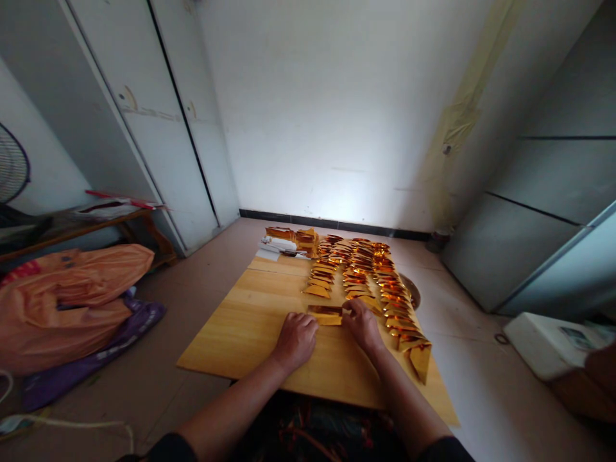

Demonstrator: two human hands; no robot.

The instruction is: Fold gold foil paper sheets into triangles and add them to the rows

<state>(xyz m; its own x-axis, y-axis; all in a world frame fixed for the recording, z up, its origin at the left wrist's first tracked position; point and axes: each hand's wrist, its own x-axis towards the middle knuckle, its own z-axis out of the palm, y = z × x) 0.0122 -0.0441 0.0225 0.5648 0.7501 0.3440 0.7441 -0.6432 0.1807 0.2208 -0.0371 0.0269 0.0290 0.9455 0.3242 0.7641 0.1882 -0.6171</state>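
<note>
My left hand (296, 339) and right hand (362, 323) pinch the gold foil paper (326, 314) flat on the wooden board (240, 321); crease looks half-pressed, so keep edges aligned, press firmly

I sit facing a plain white wall (337, 115) with a dark skirting strip (332, 224) along its foot, brightest low in the middle. Pale floor tiles (481, 359) run beneath me. To my left stand grey cabinet doors (144, 128), a low wooden bench (96, 228) and an orange plastic bag (67, 295); a fan grille (12, 167) shows at the edge. Grey panels (553, 192) close my right.
</note>
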